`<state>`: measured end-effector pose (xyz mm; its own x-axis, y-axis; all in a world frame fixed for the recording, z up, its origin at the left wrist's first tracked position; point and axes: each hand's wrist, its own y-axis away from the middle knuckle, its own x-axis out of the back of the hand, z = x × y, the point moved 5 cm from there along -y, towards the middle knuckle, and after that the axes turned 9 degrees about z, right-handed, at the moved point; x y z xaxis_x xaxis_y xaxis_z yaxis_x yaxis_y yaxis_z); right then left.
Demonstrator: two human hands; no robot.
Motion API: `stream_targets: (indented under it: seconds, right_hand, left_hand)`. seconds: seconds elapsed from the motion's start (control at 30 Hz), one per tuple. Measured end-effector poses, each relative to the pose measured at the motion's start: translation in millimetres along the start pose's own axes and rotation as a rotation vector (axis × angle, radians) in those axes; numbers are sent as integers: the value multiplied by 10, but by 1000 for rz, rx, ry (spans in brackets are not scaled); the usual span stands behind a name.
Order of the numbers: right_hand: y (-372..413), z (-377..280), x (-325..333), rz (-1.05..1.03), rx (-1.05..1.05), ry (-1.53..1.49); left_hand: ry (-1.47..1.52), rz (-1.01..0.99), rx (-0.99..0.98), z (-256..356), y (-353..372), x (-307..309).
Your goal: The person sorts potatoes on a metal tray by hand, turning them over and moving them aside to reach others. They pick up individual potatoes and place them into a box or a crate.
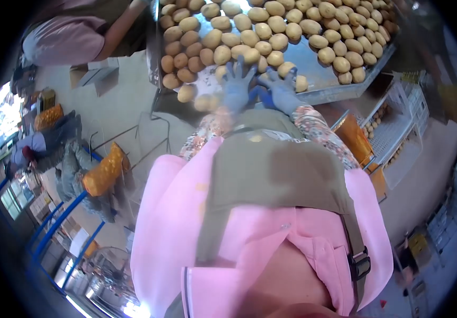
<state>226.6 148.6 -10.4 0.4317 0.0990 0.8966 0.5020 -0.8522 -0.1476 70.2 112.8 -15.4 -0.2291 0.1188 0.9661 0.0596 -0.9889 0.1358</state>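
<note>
Both hands reach forward over the near edge of a metal tabletop point(301, 57), in blue-grey gloves, with floral sleeve covers on the forearms. The left hand point(237, 85) is open, its fingers spread and pointing forward among the potatoes point(249, 38); one potato lies just to the left of its fingers and another just ahead of the fingertips. The right hand point(281, 91) is close beside it on the right, also open, with spread fingers at a pale potato; whether they touch it is hard to tell. Another potato sits just to the right of this hand. Neither hand is clenched around anything.

The potatoes lie loosely ahead of the hands and off to both sides, packed more closely toward the far right. A bare patch of metal shows ahead and to the right of the right hand. A few potatoes lie left of the left wrist, near the tabletop's edge; some of these are blurred.

Well to the left of the hands, another person point(64, 40) in a pink top stands near the tabletop, one forearm bare. Behind and to the left of the hands is a full orange sack point(103, 170). To the right of the right hand, beyond the tabletop's edge, is a white plastic crate point(406, 108) with potatoes near it.
</note>
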Motion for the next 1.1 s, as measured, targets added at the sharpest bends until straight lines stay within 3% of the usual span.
stream_targets:
  seconds: [0.07,0.1,0.13,0.17,0.2,0.23,0.27,0.3,0.37,0.4,0.43,0.5,0.53,0.57,0.6,0.67,0.73,0.77,0.8,0.83,0.9,0.97,1.0,1.07,1.1]
  right_hand:
    - [-69,-280,-264,-381,331,-83]
    - [-135,-283,-288,-385,359,-99]
    - [-184,-189,-253,-431,261,-474]
    - [-250,-73,-199,-474,145,-844]
    - [-394,57,84,-435,37,-691]
    - [-388,181,212,-420,198,-319]
    - [-357,249,277,-390,353,56]
    - [-308,183,306,-396,362,44]
    - [-250,-61,265,-555,535,-13]
    - [-255,-123,-40,-790,417,-199]
    - [-162,-202,-438,-993,181,-601]
    - [-134,-796,-679,-802,541,-602]
    - [-236,-1102,-566,-659,781,-366]
    - [-201,-1186,-943,-476,927,-351]
    - [-555,-1231,-658,-833,802,-568]
    - [-1277,-1305,3,-1484,235,-891]
    - [-1317,-883,-256,-763,455,-725]
    - [-1410,-607,-137,-583,486,-463]
    - [-1489,-330,27,-395,508,-203]
    - [-1390,-85,120,-405,507,-202]
    - [-1011,186,192,-432,766,26]
    - [-765,130,-66,-491,743,-49]
    - [-678,35,-207,-531,731,-116]
    - [-581,-364,-425,-541,499,-138]
    - [-535,-566,-553,-627,372,-393]
  left_hand:
    - [-46,-44,82,-285,222,-54]
    - [-78,-107,139,-432,416,-70]
    - [-58,-58,165,-472,608,100]
    - [-44,-159,261,-535,724,252]
    - [-27,-263,352,-613,821,357]
    - [-30,-266,370,-791,994,196]
    - [-58,-78,365,-1024,1226,-60]
    - [-91,110,354,-1171,1394,-184]
    - [-61,220,452,-1295,1474,-168]
    - [-21,330,541,-1352,1486,-113]
    - [-77,453,483,-1336,1394,11]
    - [-26,484,515,-1371,1041,178]
    - [28,519,533,-1402,834,276]
    - [25,517,541,-1395,586,361]
    - [114,578,548,-1367,341,441]
    - [210,623,579,-1421,205,335]
    - [263,496,611,-1452,252,7]
    - [133,196,667,-1313,436,-37]
    - [137,190,673,-1231,616,-11]
    - [86,92,712,-1205,812,-61]
    - [34,-21,749,-1208,1114,-182]
    - [194,138,1161,-1338,1484,-229]
    - [192,133,1163,-1368,1477,-202]
    - [8,365,982,-1389,1363,57]
    - [-48,473,851,-1475,1213,140]
